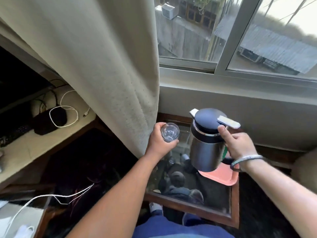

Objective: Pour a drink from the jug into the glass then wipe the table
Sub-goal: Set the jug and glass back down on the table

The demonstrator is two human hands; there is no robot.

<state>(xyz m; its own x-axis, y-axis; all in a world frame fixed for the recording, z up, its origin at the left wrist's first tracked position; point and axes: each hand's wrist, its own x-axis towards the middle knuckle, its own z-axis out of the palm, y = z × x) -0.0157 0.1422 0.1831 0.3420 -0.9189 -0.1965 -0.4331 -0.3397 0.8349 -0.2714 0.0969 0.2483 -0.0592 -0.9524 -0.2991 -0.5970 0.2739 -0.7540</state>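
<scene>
left grip wrapped around glass, held upright above glass-topped counter. right grip closed on handle of steel jug, thumb near lid lever, jug lifted just right of glass, spout toward it, above pink tray.

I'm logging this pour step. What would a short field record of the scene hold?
left hand: holds glass, upright
glass contents: looks empty
right hand: grips jug by its handle
jug: steel body, dark lid, lifted, near upright
spout: points toward glass, no stream seen
tray: pink, on glass-topped table, below jug
wiping cloth: not seen
</scene>
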